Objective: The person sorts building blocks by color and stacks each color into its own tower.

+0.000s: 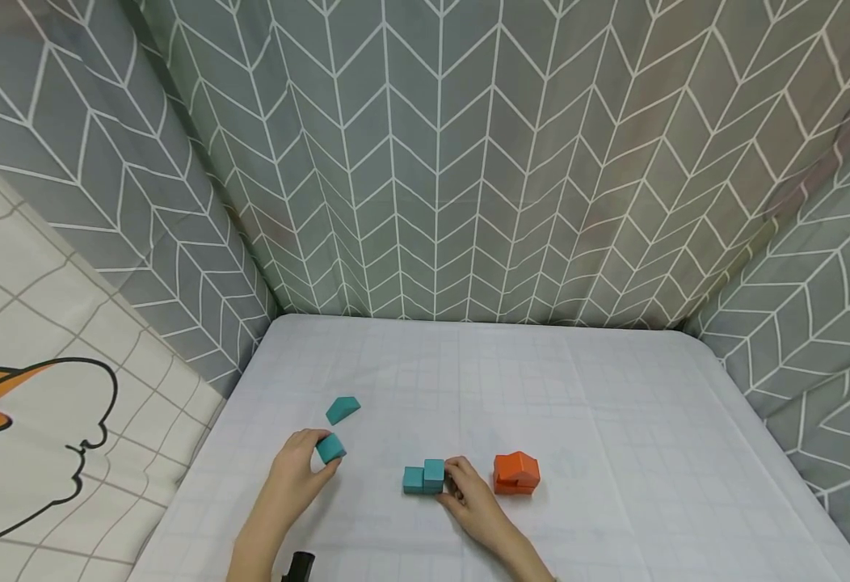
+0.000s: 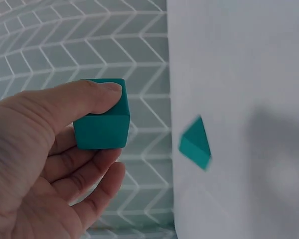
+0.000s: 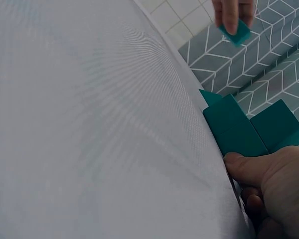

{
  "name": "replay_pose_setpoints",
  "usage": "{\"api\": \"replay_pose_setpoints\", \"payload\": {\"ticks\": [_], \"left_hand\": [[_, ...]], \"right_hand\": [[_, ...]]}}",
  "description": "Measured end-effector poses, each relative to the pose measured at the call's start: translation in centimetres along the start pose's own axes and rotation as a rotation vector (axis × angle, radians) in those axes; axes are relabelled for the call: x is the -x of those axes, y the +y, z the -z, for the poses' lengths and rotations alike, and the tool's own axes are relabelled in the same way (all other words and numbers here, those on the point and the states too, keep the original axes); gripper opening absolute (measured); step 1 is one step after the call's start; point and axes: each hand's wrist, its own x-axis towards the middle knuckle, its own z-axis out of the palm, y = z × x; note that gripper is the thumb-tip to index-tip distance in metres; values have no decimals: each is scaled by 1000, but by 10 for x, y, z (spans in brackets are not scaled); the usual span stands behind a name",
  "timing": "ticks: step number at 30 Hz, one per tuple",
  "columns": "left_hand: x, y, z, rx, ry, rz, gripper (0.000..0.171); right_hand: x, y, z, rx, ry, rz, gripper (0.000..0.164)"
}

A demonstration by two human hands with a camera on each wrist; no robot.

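My left hand [image 1: 292,475] pinches a teal cube [image 1: 331,448] in the air; the left wrist view shows the thumb on one face of this cube [image 2: 102,130] and fingers beneath. A teal wedge-like block [image 1: 342,409] lies on the table beyond that hand. Near the middle, two teal cubes [image 1: 414,480] stand side by side, with another teal cube [image 1: 434,470] on top of the right one. At their right side, my right hand [image 1: 477,508] grips the lower right cube, thumb on its near face [image 3: 249,167]; its other fingertips are partly hidden.
Orange blocks [image 1: 516,473], grouped together, stand just right of my right hand. A black object [image 1: 299,566] shows at the bottom edge by the left forearm. The white-covered table [image 1: 585,388] is bordered by patterned grey curtains [image 1: 461,162].
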Motion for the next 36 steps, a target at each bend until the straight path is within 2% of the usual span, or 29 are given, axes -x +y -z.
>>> {"api": "replay_pose_setpoints", "payload": {"ticks": [4,9,15,21,25,36], "left_hand": [[-12,14,-8,43,-24,-51,37],[-19,30,-21,106,-111,-85,34],[-22,42,-41,166,-228,-163,34],[-23,47,-57,200,-335,-216,34],[-22,48,-61,204,-374,-250,33],[-19,48,-65,194,-452,-245,31]], "right_hand": [[0,1,-1,-3,6,11,32],[0,-1,-1,-5,4,11,33],[-1,-3,0,-7,18,23,33],[0,-2,1,-1,34,53,31],[0,-2,0,-4,34,59,30],[0,-1,1,-4,33,58,28]]}}
